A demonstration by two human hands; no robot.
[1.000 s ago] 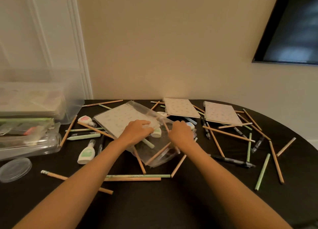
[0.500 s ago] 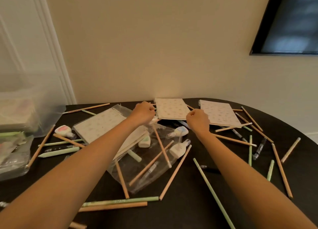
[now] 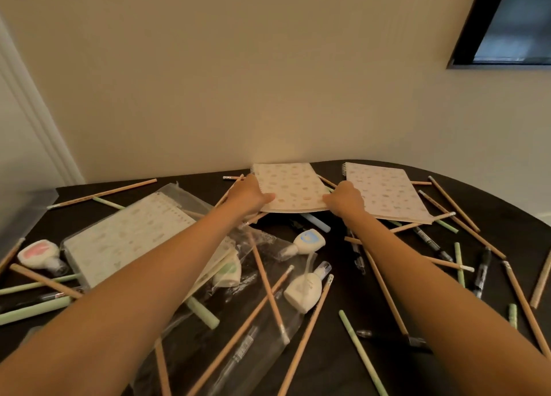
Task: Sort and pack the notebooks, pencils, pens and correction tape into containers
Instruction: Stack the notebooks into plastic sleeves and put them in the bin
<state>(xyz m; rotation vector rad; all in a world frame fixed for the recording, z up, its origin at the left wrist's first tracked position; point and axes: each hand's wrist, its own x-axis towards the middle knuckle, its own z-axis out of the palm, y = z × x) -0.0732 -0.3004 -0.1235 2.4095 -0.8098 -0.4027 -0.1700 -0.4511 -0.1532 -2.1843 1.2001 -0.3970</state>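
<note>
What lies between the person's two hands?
The middle notebook; the left hand and right hand hold its side edges, as the head view shows.

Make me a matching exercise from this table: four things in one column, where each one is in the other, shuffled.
Things:
1. middle notebook
2. left notebook
3. pink tape
4. blue tape

Places:
A. between the arms
B. under clear plastic
C. held by the left hand and right hand
D. near the table's left edge

Pairs: 1-C, 2-B, 3-D, 4-A
</note>
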